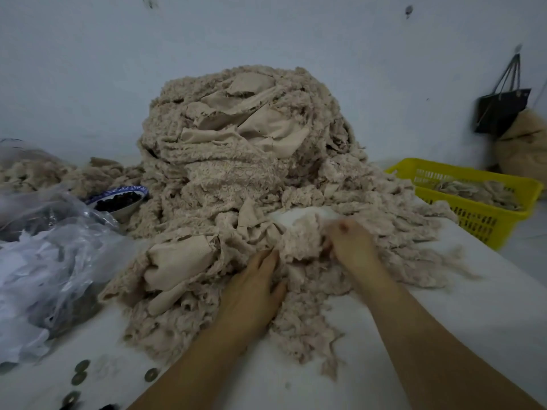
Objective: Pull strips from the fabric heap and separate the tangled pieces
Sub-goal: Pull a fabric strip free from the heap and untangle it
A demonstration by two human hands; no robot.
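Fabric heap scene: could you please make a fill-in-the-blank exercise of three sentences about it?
The basket right of the fabric heap is ____.
The bowl of dark pieces stands ____ of the heap.
The black bag hangs on the ____.
Missing words: yellow, left, wall.

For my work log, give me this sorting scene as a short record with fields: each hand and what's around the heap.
heap: beige fleece fabric heap on white table
left hand: flat, pressing strips at the heap's front
right hand: gripping a fluffy clump
right side: yellow basket holding some strips
left side: bowl of dark round pieces, clear plastic bags
front left: coins
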